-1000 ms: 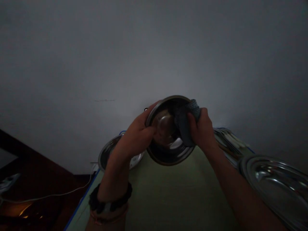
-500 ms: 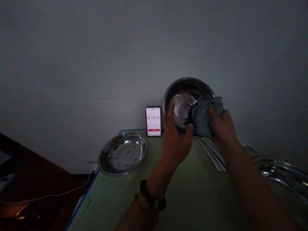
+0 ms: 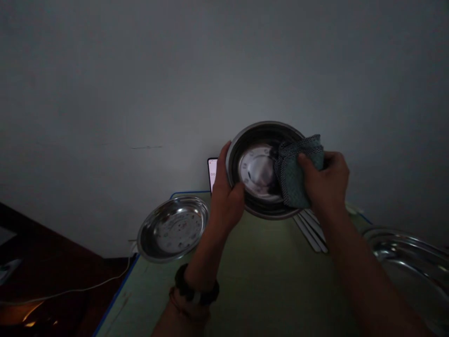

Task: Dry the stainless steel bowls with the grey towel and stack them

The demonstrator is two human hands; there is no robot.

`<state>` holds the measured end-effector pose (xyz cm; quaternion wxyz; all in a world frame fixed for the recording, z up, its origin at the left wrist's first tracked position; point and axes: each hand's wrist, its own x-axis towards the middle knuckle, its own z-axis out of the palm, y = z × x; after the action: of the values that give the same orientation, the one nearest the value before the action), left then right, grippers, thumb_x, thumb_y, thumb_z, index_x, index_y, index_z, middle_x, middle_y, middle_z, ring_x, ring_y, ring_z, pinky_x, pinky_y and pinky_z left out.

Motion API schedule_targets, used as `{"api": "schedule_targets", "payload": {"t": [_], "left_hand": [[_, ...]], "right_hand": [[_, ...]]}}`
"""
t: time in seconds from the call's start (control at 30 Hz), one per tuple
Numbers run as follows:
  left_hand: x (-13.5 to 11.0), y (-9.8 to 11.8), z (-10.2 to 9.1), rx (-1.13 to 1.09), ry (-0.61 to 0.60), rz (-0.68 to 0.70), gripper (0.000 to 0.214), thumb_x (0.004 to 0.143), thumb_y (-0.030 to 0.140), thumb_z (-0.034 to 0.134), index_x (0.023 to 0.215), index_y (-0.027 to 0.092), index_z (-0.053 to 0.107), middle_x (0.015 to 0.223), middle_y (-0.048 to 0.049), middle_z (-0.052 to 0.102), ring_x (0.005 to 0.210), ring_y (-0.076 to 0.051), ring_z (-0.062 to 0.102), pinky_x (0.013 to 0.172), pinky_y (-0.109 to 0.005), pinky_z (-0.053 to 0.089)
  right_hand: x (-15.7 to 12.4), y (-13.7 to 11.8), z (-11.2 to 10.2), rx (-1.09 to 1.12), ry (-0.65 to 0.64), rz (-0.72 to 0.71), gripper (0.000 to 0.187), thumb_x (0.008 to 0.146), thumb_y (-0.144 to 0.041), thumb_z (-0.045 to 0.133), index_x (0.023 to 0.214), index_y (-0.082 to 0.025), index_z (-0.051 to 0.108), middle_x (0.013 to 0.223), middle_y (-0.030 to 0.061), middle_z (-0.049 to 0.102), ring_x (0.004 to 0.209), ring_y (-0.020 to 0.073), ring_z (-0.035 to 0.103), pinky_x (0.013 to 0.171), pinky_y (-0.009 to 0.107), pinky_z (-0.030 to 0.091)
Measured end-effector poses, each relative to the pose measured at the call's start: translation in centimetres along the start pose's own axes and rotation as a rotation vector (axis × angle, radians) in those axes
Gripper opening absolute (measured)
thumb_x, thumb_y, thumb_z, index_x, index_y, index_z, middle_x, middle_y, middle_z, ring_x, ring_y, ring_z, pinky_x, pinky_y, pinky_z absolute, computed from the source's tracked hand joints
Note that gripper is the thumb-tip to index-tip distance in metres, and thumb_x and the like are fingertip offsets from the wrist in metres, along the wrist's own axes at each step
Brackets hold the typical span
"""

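A shiny steel bowl [image 3: 257, 171] is held up above the table, tilted so its inside faces me. My left hand [image 3: 226, 196] grips its left rim, thumb at the front edge and fingers behind. A folded grey-green cloth [image 3: 298, 175] with a dark patterned edge is in my right hand [image 3: 324, 180], thumb pressed on its front. The cloth lies over the bowl's right rim and part of its inside; the right-hand fingers behind it are partly hidden.
A shallow steel dish [image 3: 175, 229] stands at the table's left. Behind my left hand a phone [image 3: 212, 173] leans on the wall. Long flat pale utensils [image 3: 312, 231] lie below the bowl. A large steel basin [image 3: 410, 262] sits at the right. A white cable [image 3: 77, 290] runs at lower left.
My left hand has moved left, from in front of the bowl's inside to its left rim, closing on it. The bowl has shifted slightly left and down. My left hand now partly covers the phone.
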<state>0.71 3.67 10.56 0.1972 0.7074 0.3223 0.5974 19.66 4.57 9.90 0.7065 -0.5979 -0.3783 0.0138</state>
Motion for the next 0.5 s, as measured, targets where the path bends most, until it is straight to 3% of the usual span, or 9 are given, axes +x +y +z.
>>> {"api": "schedule_targets", "payload": {"t": [0.13, 0.33, 0.4, 0.5], "left_hand": [[0.6, 0.5, -1.8, -0.093, -0.204, -0.027, 0.077, 0.065, 0.001, 0.052, 0.138, 0.026, 0.042, 0.141, -0.0013, 0.050, 0.131, -0.024, 0.043, 0.113, -0.041, 0.030], [0.8, 1.2, -5.5, -0.169, -0.518, -0.208, 0.072, 0.066, 0.006, 0.056, 0.135, 0.028, 0.050, 0.136, -0.0015, 0.056, 0.121, -0.029, 0.054, 0.106, -0.046, 0.040], [0.8, 1.6, -6.0, -0.154, -0.456, -0.231, 0.066, 0.072, 0.012, 0.059, 0.135, 0.030, 0.050, 0.136, -0.0013, 0.057, 0.120, -0.030, 0.056, 0.104, -0.046, 0.044], [0.9, 2.2, -5.9, -0.249, -0.218, -0.203, 0.063, 0.083, 0.025, 0.055, 0.142, 0.035, 0.037, 0.132, -0.0012, 0.059, 0.117, -0.030, 0.058, 0.098, -0.047, 0.049]], "right_hand": [[0.3, -1.1, -1.4, -0.101, -0.085, -0.208, 0.025, 0.068, -0.039, 0.072, 0.075, -0.022, 0.055, 0.076, 0.0026, 0.062, 0.070, 0.0207, 0.056, 0.069, 0.038, 0.045], [-1.3, -3.2, -1.3, -0.135, -0.437, -0.388, 0.025, 0.065, -0.037, 0.076, 0.073, -0.021, 0.060, 0.069, -0.0019, 0.060, 0.064, 0.0157, 0.054, 0.061, 0.030, 0.040], [-1.5, -3.6, -1.2, -0.087, -0.459, -0.363, 0.025, 0.066, -0.038, 0.076, 0.073, -0.021, 0.059, 0.069, -0.0024, 0.060, 0.064, 0.0154, 0.053, 0.061, 0.029, 0.039], [-1.4, -3.3, -0.7, 0.049, -0.314, -0.181, 0.026, 0.070, -0.040, 0.070, 0.078, -0.021, 0.055, 0.073, -0.0013, 0.059, 0.068, 0.0160, 0.053, 0.063, 0.030, 0.041]]}}
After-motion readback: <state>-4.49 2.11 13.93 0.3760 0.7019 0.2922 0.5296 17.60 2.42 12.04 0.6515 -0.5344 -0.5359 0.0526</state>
